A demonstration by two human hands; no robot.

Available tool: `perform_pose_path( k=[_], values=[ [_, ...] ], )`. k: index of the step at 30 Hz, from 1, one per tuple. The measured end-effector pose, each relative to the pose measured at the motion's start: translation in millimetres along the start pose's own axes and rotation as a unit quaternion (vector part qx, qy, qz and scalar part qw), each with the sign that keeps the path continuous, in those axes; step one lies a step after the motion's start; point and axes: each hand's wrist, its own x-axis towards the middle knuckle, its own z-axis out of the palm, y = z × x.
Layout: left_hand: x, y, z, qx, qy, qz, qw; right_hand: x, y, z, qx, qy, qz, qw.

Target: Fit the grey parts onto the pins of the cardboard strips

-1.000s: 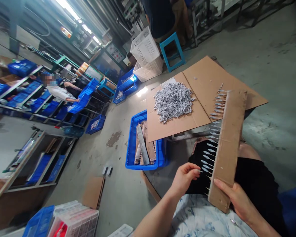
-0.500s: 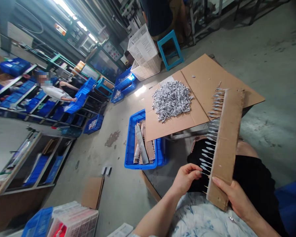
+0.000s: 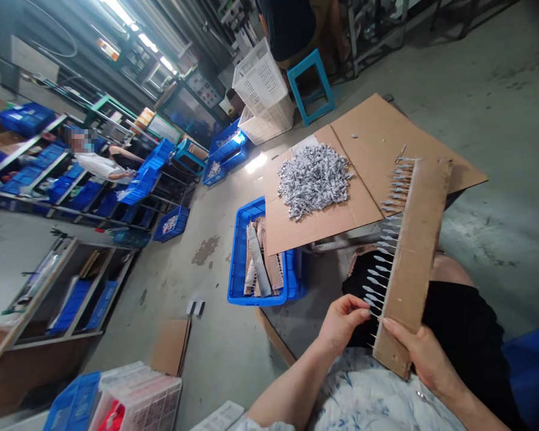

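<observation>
My right hand (image 3: pixel 424 353) is closed around the lower end of a long cardboard strip (image 3: pixel 411 257), thumb on its face. Thin sticks poke out of the strip's left edge, and most carry a small grey spindle-shaped piece (image 3: pixel 377 273). Near the bottom of that row, my left hand (image 3: pixel 344 323) pinches at a stick; the grey piece there is mostly hidden by thumb and fingers. A few bare stick tips show just below. Beyond the hands, a heap of similar small grey pieces (image 3: pixel 313 179) lies on a flat cardboard sheet (image 3: pixel 363 149).
A blue crate (image 3: pixel 233 263) holding more cardboard strips stands on the floor left of the cardboard sheet. White crates (image 3: pixel 260 81) and a blue stool (image 3: pixel 312 87) are behind it. One person (image 3: pixel 101 164) is by shelves on the left; another sits (image 3: pixel 291 30) at the back.
The strip's upper end has swung slightly to the right, its lower end slightly left. My left hand keeps its pinch near the same lower stick.
</observation>
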Motion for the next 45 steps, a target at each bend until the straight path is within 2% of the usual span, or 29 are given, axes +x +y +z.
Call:
perform_pose_path(
  k=[4, 8, 10, 16, 24, 32, 38, 43, 45],
  values=[
    [1, -4, 1.1, -0.001, -0.002, 0.005, 1.000, 1, -3, 5, 0.011, 0.004, 0.004, 1.000],
    [-8, -7, 3.7, -0.028, 0.036, -0.012, 0.999, -3, -9, 10, 0.026, -0.020, 0.020, 0.999],
    [-15, -6, 6.4, -0.009, 0.047, -0.036, 0.998, -5, -12, 10, 0.015, -0.032, 0.023, 0.999],
    [-18, -7, 14.7, 0.058, 0.009, -0.095, 0.994, -2, -14, 6, 0.018, -0.044, 0.023, 0.999],
    [-6, -8, 14.4, 0.018, -0.023, -0.129, 0.991, -2, -18, 8, 0.045, -0.060, 0.049, 0.996],
    [-3, -22, 14.7, 0.008, -0.035, -0.061, 0.997, -6, -25, 7, 0.029, -0.073, 0.041, 0.996],
    [0, -30, 6.2, -0.022, -0.047, -0.026, 0.998, -3, -17, 3, 0.026, -0.071, 0.030, 0.997],
    [-3, -21, 3.1, -0.010, 0.013, -0.005, 1.000, -6, -18, 2, 0.028, -0.037, 0.015, 0.999],
    [-6, -17, 4.5, 0.021, 0.011, -0.008, 1.000, -8, -22, 4, 0.030, -0.035, 0.019, 0.999]
  ],
)
